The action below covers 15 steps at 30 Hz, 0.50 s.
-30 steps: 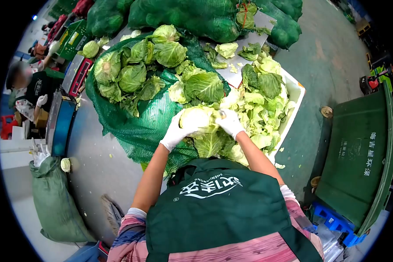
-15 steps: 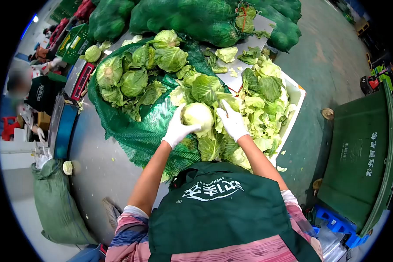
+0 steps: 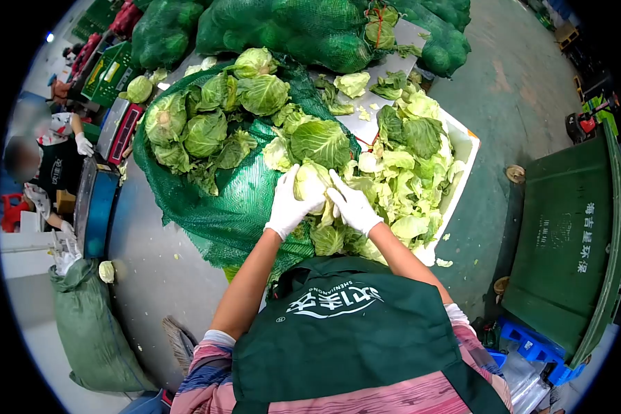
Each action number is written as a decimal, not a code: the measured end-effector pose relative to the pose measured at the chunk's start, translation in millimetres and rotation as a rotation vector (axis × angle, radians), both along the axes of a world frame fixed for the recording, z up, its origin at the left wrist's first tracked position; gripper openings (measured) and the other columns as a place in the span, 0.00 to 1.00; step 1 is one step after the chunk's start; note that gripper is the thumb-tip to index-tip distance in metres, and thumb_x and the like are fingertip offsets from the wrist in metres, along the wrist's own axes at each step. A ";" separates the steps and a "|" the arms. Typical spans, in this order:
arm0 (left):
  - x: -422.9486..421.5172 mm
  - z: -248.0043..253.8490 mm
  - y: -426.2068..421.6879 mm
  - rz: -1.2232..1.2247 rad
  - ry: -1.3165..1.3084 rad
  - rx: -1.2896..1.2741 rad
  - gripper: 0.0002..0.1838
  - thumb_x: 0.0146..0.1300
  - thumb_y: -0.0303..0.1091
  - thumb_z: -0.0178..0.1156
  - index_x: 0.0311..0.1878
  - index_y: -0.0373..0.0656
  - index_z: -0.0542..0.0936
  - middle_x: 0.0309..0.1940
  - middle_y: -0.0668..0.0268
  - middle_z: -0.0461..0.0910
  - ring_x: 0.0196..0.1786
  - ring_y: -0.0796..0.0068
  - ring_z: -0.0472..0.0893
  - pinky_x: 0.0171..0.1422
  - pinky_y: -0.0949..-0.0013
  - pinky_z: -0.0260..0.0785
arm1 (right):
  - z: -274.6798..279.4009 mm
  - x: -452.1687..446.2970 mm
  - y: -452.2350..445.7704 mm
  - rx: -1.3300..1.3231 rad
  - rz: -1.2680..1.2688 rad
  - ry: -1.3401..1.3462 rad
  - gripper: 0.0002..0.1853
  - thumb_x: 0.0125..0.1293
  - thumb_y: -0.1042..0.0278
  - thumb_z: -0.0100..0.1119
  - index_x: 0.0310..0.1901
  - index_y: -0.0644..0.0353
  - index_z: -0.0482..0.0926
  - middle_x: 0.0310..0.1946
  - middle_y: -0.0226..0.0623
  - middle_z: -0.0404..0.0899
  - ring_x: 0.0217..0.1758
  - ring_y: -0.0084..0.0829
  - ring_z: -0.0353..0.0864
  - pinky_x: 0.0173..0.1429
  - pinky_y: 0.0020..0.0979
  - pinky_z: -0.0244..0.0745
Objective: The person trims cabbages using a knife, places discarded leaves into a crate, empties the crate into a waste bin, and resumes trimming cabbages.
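Note:
A pale, trimmed cabbage [image 3: 311,181] sits between my two white-gloved hands in front of the apron. My left hand [image 3: 291,205] wraps around its left and near side. From the right, my right hand [image 3: 352,207] presses its fingers against the same cabbage; the exact finger contact is partly hidden. Just beyond lies a darker green cabbage with loose outer leaves [image 3: 319,143]. A heap of stripped leaves [image 3: 410,176] fills a white foam box [image 3: 462,160] to the right. More whole cabbages [image 3: 205,133] rest on the green mesh sack [image 3: 238,186] at left.
Full green mesh sacks [image 3: 283,31] stand at the back. A large green bin [image 3: 562,241] is at the right. On the left are a blue-sided scale [image 3: 98,207], a stuffed green sack [image 3: 93,324] and a co-worker in a dark apron [image 3: 58,165].
My right hand has moved in and now touches the cabbage, which has turned and shifted slightly away from me. The co-worker at left has reached an arm forward.

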<state>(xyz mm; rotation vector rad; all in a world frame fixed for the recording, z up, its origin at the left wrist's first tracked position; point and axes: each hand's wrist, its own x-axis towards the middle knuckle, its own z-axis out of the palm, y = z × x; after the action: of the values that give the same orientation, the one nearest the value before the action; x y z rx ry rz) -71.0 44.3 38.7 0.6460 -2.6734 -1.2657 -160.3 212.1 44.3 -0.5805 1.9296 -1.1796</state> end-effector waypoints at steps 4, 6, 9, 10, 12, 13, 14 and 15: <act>6.4 -23.4 -14.6 0.138 0.020 0.256 0.52 0.45 0.49 0.75 0.69 0.35 0.61 0.62 0.48 0.67 0.64 0.54 0.70 0.69 0.61 0.62 | -13.9 6.7 -10.5 0.008 0.011 0.068 0.35 0.72 0.47 0.44 0.75 0.54 0.50 0.22 0.47 0.80 0.28 0.46 0.81 0.41 0.42 0.74; 11.3 -26.2 -16.4 0.158 0.045 0.250 0.51 0.45 0.49 0.75 0.70 0.36 0.61 0.61 0.48 0.68 0.64 0.55 0.70 0.69 0.61 0.62 | -15.9 8.4 -16.0 0.017 0.016 0.100 0.35 0.72 0.47 0.43 0.75 0.54 0.49 0.23 0.50 0.80 0.31 0.49 0.81 0.42 0.44 0.74; 14.3 -19.0 -13.3 0.152 0.033 0.232 0.51 0.45 0.47 0.75 0.70 0.36 0.61 0.62 0.49 0.67 0.64 0.55 0.70 0.69 0.61 0.63 | -12.8 8.1 -20.3 0.128 0.069 0.306 0.35 0.72 0.46 0.43 0.75 0.49 0.47 0.26 0.53 0.81 0.32 0.52 0.80 0.43 0.45 0.73; 15.4 -15.9 -12.5 0.153 0.043 0.242 0.51 0.45 0.46 0.76 0.70 0.36 0.61 0.63 0.49 0.67 0.64 0.56 0.70 0.69 0.61 0.62 | -7.4 6.3 -22.2 0.154 0.085 0.348 0.33 0.72 0.46 0.42 0.75 0.46 0.50 0.27 0.53 0.81 0.31 0.52 0.80 0.42 0.45 0.73; 18.2 -12.9 -15.8 0.118 0.056 0.280 0.51 0.45 0.45 0.76 0.70 0.37 0.61 0.63 0.50 0.67 0.65 0.57 0.70 0.69 0.61 0.62 | -4.9 2.0 -25.2 0.178 0.106 0.394 0.31 0.72 0.46 0.41 0.74 0.43 0.54 0.28 0.54 0.81 0.31 0.53 0.80 0.42 0.44 0.74; 22.1 -12.5 -17.5 0.080 0.065 0.321 0.51 0.45 0.44 0.76 0.70 0.37 0.61 0.63 0.50 0.67 0.65 0.57 0.70 0.70 0.62 0.62 | -6.8 1.1 -24.1 0.087 0.018 0.200 0.29 0.72 0.47 0.42 0.72 0.42 0.58 0.28 0.53 0.81 0.31 0.52 0.80 0.41 0.43 0.74; 24.9 -12.2 -20.2 0.080 0.065 0.321 0.51 0.45 0.44 0.76 0.70 0.37 0.61 0.63 0.50 0.67 0.65 0.57 0.70 0.70 0.62 0.62 | -8.9 -2.7 -21.7 -0.006 -0.075 0.008 0.27 0.73 0.47 0.42 0.71 0.41 0.62 0.28 0.53 0.81 0.30 0.50 0.80 0.40 0.42 0.74; 32.3 -14.2 -22.0 0.035 0.080 0.265 0.51 0.45 0.43 0.76 0.70 0.37 0.61 0.63 0.51 0.67 0.66 0.58 0.69 0.70 0.62 0.61 | -12.7 -18.7 -12.0 0.024 -0.082 0.168 0.25 0.72 0.49 0.43 0.68 0.43 0.68 0.28 0.51 0.81 0.29 0.47 0.80 0.38 0.39 0.74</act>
<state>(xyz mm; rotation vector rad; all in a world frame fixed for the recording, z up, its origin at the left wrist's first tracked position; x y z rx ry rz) -38.7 22.4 24.5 0.6534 -2.4410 -1.6162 -179.0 200.1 31.5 -0.6096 2.1242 -1.1890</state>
